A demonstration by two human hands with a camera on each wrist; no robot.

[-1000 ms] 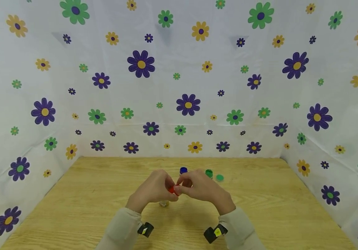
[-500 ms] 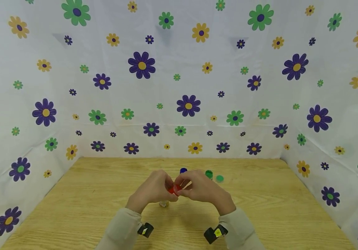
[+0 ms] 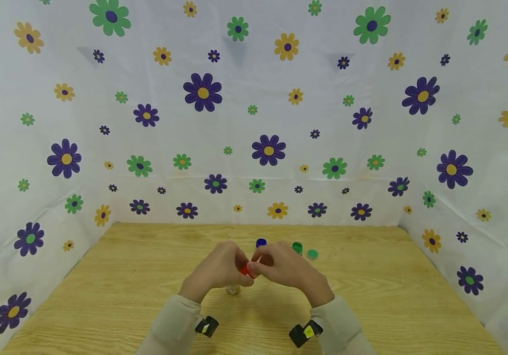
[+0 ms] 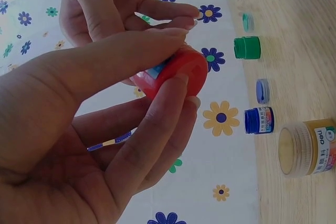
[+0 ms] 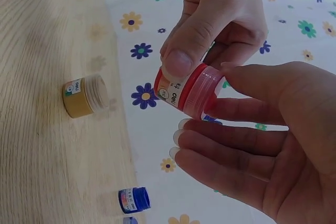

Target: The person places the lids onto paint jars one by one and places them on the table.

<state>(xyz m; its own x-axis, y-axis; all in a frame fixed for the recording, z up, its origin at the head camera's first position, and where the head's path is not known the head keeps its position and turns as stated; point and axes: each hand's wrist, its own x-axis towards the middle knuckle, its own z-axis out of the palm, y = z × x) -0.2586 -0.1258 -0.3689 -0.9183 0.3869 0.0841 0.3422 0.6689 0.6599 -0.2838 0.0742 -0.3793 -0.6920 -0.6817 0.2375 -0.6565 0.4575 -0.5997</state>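
Observation:
Just above the table, my left hand [image 3: 218, 266] grips a small red paint jar [image 5: 170, 90] lying tilted on its side, thumb over its label. My right hand [image 3: 287, 266] pinches the jar's ribbed clear lid [image 5: 203, 93] between thumb and index finger, the other fingers extended beside it. The lid sits on the jar's mouth; how tightly cannot be seen. In the left wrist view, the red base of the jar [image 4: 190, 74] shows between my left thumb and fingers. Below the hands, a yellow-ochre paint jar [image 3: 233, 290] with its lid on stands on the table.
Behind my hands stand an open blue jar [image 4: 259, 120] and an open green jar [image 4: 247, 48]. A blue lid [image 4: 263, 91] and a green lid [image 4: 248, 22] lie near them. Flower-printed cloth [image 3: 254, 118] encloses the wooden table [image 3: 147, 296] at the back and sides.
Half a second ago my right fingers were spread a little, showing more of the red jar; now they pinch the lid again. My left hand stays in place.

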